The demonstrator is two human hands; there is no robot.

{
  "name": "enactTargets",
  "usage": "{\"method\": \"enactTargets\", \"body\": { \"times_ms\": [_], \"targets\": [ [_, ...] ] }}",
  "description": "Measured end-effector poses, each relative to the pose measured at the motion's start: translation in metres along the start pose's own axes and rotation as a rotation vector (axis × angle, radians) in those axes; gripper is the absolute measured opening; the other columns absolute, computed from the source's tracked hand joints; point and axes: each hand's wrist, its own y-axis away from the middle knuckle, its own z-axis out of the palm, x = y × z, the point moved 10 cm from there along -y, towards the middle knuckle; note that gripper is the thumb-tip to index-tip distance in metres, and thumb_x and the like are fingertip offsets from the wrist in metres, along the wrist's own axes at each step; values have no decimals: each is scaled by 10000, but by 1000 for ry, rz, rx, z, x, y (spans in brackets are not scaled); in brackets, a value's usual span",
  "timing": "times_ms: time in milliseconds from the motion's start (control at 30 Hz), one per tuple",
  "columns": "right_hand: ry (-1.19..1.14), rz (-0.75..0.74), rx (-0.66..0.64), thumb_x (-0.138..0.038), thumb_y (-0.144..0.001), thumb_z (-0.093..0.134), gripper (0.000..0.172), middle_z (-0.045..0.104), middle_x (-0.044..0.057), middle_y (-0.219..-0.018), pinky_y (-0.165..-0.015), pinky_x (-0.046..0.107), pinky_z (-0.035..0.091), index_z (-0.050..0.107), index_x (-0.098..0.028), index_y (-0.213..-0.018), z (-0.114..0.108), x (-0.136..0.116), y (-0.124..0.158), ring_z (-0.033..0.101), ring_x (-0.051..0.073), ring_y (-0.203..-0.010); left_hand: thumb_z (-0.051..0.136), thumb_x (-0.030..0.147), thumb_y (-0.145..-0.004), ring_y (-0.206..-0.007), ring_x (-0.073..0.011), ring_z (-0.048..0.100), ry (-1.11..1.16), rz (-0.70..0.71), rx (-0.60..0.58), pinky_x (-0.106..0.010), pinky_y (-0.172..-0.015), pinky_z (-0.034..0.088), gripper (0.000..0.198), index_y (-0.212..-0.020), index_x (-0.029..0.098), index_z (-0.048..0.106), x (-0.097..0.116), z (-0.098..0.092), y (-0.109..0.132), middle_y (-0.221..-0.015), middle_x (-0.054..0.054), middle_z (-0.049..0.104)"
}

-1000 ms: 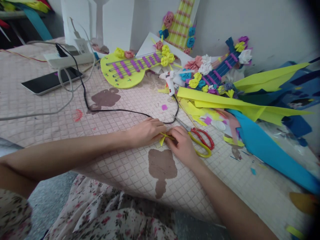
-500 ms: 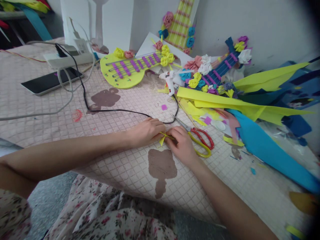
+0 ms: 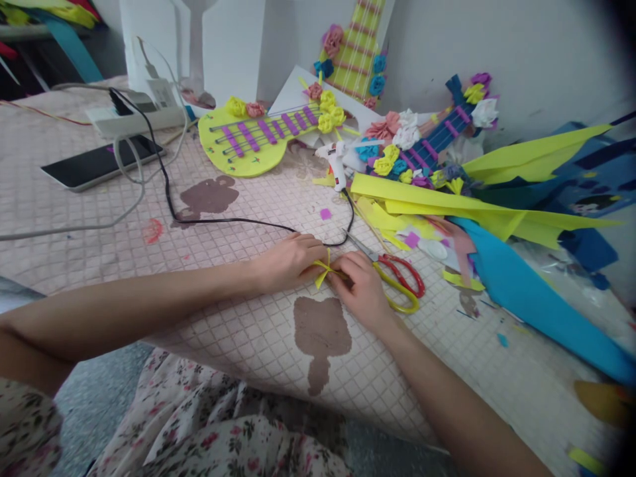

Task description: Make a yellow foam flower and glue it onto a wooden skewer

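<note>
I pinch yellow paper (image 3: 320, 277) with left hand (image 3: 297, 260) and right hand (image 3: 364, 286); use light pressure, avoiding scissors (image 3: 378, 257) beside the right.

A bright yellow strip (image 3: 322, 270) between my left grip (image 3: 295, 260) and right grip (image 3: 362, 283).
Beneath it I see the desk's (image 3: 218, 240) pinkish-white cover, patterned with a diamond grid and, towards the near edge, a brown patch (image 3: 322, 326). Beside my right grip, the scissors (image 3: 378, 258) show grey blades, one red handle, one yellow. By the back edge, the guitar (image 3: 256, 137) is yellow with purple bars and blue strings; the glue gun (image 3: 338, 162) is white, its cord (image 3: 233, 220) black. Towards the right edge lie a folded yellow sheet (image 3: 447, 204) and a bright blue sheet (image 3: 521, 291). My clothing (image 3: 238, 440) is whitish, printed with pink flowers and dark leaves.
</note>
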Motion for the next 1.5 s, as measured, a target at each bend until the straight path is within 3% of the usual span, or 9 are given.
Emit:
{"method": "enactTargets", "body": {
  "times_ms": [333, 600, 800, 933, 1033, 1167, 1267, 1500],
  "targets": [
    [95, -27, 11, -211, -885, 483, 156, 564, 48, -794, -757, 359, 398, 535, -198, -739, -3, -6, 1, 470, 215, -863, 470, 159, -882, -797, -158, 519, 46, 22, 11, -283, -762, 423, 97, -869, 132, 562, 2, -3, 0, -829, -49, 578],
    [103, -20, 16, -198, -865, 506, 82, 574, 57, -853, -787, 368, 419, 560, -195, -804, -4, -3, 1, 492, 220, -889, 470, 129, -867, -788, -152, 509, 69, 0, 70, -262, -728, 429, 123, -850, 135, 591, -5, -9, -1, -821, -50, 547],
    [136, -22, 12, -190, -871, 494, 155, 554, 43, -780, -740, 357, 429, 554, -207, -729, -5, -6, 2, 498, 216, -843, 505, 159, -859, -801, -154, 525, 102, -14, 59, -264, -732, 435, 90, -890, 143, 588, -6, -6, 0, -838, -48, 566],
    [70, -31, 50, -231, -882, 493, 105, 589, 52, -866, -788, 359, 445, 587, -212, -840, -17, -4, 0, 527, 210, -886, 488, 148, -867, -793, -152, 521, 85, -19, 59, -267, -735, 432, 108, -848, 137, 594, -5, -7, 0, -820, -51, 559],
    [81, 26, 168, -226, -890, 458, 142, 602, 54, -894, -802, 349, 448, 598, -216, -906, -48, 19, -2, 545, 200, -890, 476, 147, -869, -787, -150, 523, 92, -26, 57, -265, -727, 430, 122, -846, 136, 595, -6, -8, -1, -832, -57, 571],
    [187, 197, 333, -214, -850, 462, 138, 586, 44, -796, -672, 307, 451, 593, -199, -810, -92, 73, 2, 548, 179, -742, 455, 134, -866, -774, -145, 526, 95, -32, 46, -272, -740, 426, 133, -847, 134, 587, -7, -5, -2, -823, -56, 589],
    [229, 246, 290, -210, -802, 506, 87, 593, 40, -770, -661, 304, 445, 582, -196, -762, -95, 100, 3, 544, 178, -710, 488, 109, -823, -748, -140, 523, 74, -53, 57, -270, -733, 420, 80, -806, 134, 562, -9, -4, -3, -791, -43, 591],
    [291, 371, 112, -244, -761, 540, 53, 588, 29, -747, -644, 292, 412, 550, -200, -733, -64, 126, -11, 540, 171, -690, 509, 89, -775, -745, -137, 520, 71, -54, 55, -265, -729, 419, 70, -786, 144, 551, -9, -3, -2, -780, -31, 586]
  ]
}}
